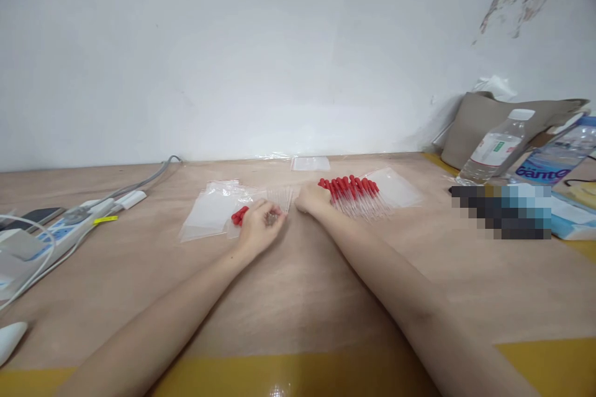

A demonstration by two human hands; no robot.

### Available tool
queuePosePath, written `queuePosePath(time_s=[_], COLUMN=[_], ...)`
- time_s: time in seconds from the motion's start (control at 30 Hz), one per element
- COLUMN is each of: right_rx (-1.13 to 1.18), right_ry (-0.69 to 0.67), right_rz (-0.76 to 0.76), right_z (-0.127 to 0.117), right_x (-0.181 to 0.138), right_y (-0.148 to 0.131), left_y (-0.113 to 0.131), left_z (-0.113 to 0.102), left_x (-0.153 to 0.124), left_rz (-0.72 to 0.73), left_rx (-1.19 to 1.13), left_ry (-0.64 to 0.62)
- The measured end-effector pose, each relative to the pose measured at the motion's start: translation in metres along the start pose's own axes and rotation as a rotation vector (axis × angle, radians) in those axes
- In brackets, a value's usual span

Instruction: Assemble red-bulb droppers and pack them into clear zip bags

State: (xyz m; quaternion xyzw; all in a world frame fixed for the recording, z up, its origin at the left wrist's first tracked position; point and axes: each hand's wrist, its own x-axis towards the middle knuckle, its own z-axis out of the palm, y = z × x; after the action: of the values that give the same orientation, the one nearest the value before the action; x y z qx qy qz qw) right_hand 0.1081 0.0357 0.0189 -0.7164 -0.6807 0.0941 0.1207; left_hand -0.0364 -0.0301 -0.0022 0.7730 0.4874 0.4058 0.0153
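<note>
My left hand [261, 226] is curled over the table, thumb and fingers close together around something clear that is hard to make out. Red bulb-like ends [239, 216] show just left of it; whether they are in the hand is hidden. Between my hands lie thin clear tubes [278, 195]. My right hand [313, 198] is closed at the right end of these tubes, its fingertips hidden. Right beside it, a row of red-ended clear droppers [351, 189] lies side by side, red ends away from me.
Flat clear plastic bags [205, 214] lie left, others [395, 187] right and one [311, 164] by the wall. A power strip [69, 229] with cables stands at left. On the right are a water bottle [496, 149], a larger bottle [554, 155] and a grey bag [465, 124].
</note>
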Motion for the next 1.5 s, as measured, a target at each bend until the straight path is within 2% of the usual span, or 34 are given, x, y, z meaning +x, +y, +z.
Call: queuePosePath(time_s=[0.1,0.2,0.33,0.43,0.57,0.67,0.8,0.9,1.1,1.3,1.4,1.5], right_rx=[0.008,0.024,0.062,0.106,0.167,0.324,0.467,0.483,0.481,0.434,0.420,0.404], right_ry=[-0.007,-0.018,-0.029,-0.014,0.061,0.241,0.346,0.411,0.413,0.445,0.441,0.409], right_rz=[0.021,0.030,0.023,-0.013,-0.093,-0.205,-0.395,-0.431,-0.463,-0.587,-0.604,-0.609], right_z=[0.000,0.001,0.000,-0.006,-0.012,-0.012,-0.009,-0.005,0.005,0.011,0.010,0.008], right_x=[0.002,0.005,0.006,0.001,-0.018,-0.036,-0.059,-0.068,-0.072,-0.072,-0.075,-0.076], right_y=[-0.001,-0.002,0.001,0.013,0.046,0.075,0.107,0.121,0.125,0.125,0.125,0.124], left_y=[-0.016,-0.036,-0.059,-0.067,-0.068,-0.064,-0.057,-0.055,-0.055,-0.053,-0.054,-0.054], left_z=[-0.017,-0.033,-0.045,-0.047,-0.047,-0.049,-0.050,-0.050,-0.051,-0.049,-0.049,-0.050], left_x=[0.018,0.032,0.038,0.036,0.035,0.035,0.037,0.039,0.039,0.038,0.038,0.040], left_rz=[-0.059,-0.201,-0.411,-0.472,-0.493,-0.487,-0.433,-0.405,-0.413,-0.422,-0.420,-0.356], left_rx=[0.113,0.202,0.171,0.095,0.093,0.110,0.145,0.204,0.208,0.215,0.206,0.249], left_ry=[0.057,0.007,-0.187,-0.279,-0.360,-0.386,-0.374,-0.340,-0.357,-0.357,-0.336,-0.265])
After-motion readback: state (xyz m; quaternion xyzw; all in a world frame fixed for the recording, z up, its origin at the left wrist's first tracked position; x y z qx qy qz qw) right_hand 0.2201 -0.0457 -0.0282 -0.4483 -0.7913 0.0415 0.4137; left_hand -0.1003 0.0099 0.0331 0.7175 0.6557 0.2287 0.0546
